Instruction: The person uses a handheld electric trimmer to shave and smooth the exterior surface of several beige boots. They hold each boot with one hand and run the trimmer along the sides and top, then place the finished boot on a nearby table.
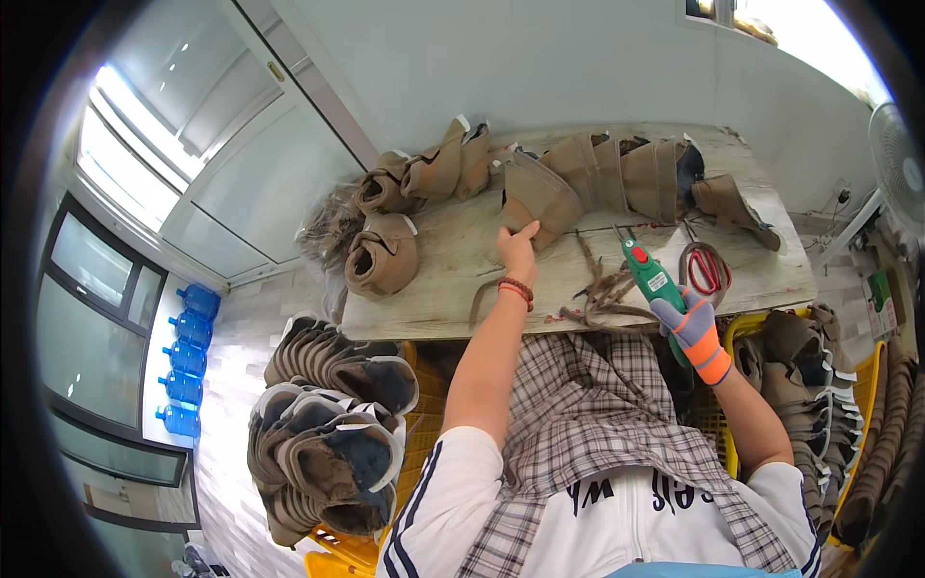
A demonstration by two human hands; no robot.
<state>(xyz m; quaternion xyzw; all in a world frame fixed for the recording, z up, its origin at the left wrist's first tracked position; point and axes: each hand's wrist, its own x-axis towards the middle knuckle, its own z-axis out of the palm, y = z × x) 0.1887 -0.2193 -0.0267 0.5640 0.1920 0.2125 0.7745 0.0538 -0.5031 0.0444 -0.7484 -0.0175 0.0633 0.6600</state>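
My bare left hand (pixel 518 255) wears a red bead bracelet and is closed on the lower edge of a brown shoe upper (pixel 545 193) on the worktable. My right hand (pixel 687 323), in a grey and orange glove, grips a green handheld power tool (pixel 658 283) with a red button. Its narrow two-pronged tip points up toward the far side, apart from the upper. Beyond it lies a row of nested brown uppers (pixel 655 178), with one loose upper (pixel 737 204) at the right end. Brown strips (pixel 612 299) and red-handled scissors (pixel 711 270) lie close to the tool.
More uppers (pixel 382 258) stand on the left of the worktable (pixel 448 270) beside a clear plastic bag (pixel 328 226). Stacked uppers (pixel 332 443) fill a yellow basket (pixel 424 400) at my left; another yellow basket (pixel 734 337) of uppers stands at right. A fan (pixel 898 159) is far right.
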